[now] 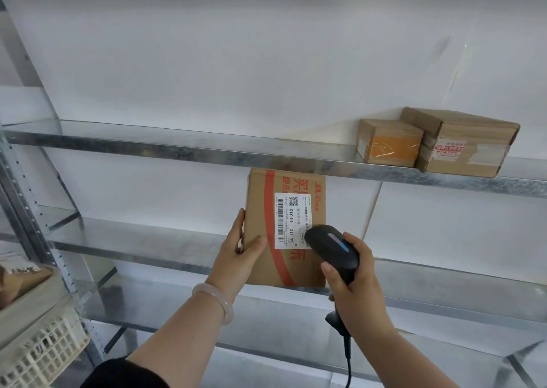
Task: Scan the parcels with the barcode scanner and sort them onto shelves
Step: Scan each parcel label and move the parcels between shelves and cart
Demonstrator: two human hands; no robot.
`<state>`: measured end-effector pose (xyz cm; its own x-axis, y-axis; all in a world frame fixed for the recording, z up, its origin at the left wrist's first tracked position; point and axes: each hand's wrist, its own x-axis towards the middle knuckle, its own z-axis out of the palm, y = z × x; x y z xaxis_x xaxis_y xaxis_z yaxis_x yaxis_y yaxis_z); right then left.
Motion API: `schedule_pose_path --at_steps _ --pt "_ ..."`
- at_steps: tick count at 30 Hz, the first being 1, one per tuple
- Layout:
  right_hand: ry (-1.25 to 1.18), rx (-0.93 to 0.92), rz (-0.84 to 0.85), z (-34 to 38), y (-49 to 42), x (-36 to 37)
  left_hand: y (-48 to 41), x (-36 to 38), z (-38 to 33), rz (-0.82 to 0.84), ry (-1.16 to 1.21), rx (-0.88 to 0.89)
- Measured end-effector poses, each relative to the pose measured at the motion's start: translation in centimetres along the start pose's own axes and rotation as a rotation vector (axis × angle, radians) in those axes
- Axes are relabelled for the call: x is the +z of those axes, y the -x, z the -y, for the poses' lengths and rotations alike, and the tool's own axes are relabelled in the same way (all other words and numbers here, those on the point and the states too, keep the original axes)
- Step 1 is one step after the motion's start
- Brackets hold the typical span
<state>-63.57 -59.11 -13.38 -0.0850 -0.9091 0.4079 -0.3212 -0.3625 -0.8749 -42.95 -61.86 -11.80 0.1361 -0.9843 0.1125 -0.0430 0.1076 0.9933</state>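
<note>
Pinching the parcel's [284, 266] left edge: left hand [236, 257]. Right hand [355, 287] grips the scanner [334, 248] over the parcel's label [291, 219]. Stiff, probably light; hold by its edges.

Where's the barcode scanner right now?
Head view, right of centre: the right hand grips the barcode scanner, its head over the lower right corner of the label on the parcel the left hand holds.

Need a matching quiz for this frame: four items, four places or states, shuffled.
Column 1
1. barcode scanner
2. red-striped parcel
3. orange-taped parcel
4. white crate

Column 2
A. on the upper shelf, at its right end
B. at the lower left of the view
C. gripped by the right hand
D. held by the left hand, label facing the camera

Pairs: 1-C, 2-D, 3-A, 4-B
</note>
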Motion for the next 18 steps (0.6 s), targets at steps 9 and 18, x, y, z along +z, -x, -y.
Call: schedule_pose_path --at_steps 9,18 --pt "0.133 -0.097 0.274 0.6 0.6 -0.2 0.1 -6.0 0.4 0.058 -0.221 -0.073" --pt "0.260 -0.299 0.547 3.1 1.9 1.9 2.9 -11.0 1.3 -0.004 -0.393 -0.180"
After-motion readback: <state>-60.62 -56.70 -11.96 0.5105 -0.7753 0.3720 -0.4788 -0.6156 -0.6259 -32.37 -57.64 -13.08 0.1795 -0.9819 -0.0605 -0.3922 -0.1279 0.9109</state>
